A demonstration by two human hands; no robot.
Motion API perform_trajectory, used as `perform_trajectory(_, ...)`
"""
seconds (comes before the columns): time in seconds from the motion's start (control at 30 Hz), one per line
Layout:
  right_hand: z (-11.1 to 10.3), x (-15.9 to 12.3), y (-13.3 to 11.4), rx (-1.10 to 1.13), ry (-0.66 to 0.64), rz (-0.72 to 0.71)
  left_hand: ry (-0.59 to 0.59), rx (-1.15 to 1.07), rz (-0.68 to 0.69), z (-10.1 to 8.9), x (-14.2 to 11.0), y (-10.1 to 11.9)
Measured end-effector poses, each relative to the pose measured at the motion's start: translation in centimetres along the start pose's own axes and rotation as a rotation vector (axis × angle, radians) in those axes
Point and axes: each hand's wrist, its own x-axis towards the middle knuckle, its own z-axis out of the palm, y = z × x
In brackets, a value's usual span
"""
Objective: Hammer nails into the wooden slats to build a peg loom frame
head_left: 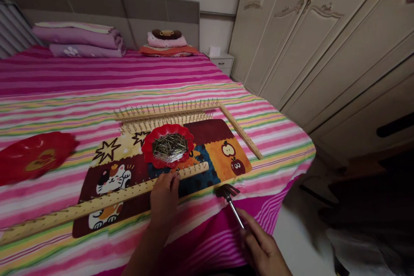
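My left hand (164,194) is closed in a pinch at a long wooden strip (106,200) with nails standing along it. Whatever is between those fingertips is too small or hidden to make out. In my right hand (261,246) is a claw hammer (234,209) gripped by its handle, its dark head near the bed's edge, to the right of the strip. Just beyond the left hand, a red scalloped bowl (147,148) holds many loose nails (171,146). Under strip and bowl lies a patterned mat (226,129) with cat and apple pictures.
More nail-studded wooden strips (168,110) lie behind the bowl, and another strip (241,131) slants off at their right end. A red plate (35,155) sits at left on the striped bedspread (207,90). Folded bedding (80,43) is near the headboard; a wardrobe (307,30) stands right.
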Motion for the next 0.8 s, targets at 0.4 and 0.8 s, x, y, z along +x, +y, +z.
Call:
perform_trajectory(0.4,3.8,3.6,-10.8,-0.118,-0.311,-0.337,0.026,0.101,0.117,0.6,-0.3,-0.5)
perform_trajectory(0.8,2.7,2.8,-8.9,-0.182,-0.266,-0.302,0.068,0.093,0.136,1.1,-0.5,-1.0)
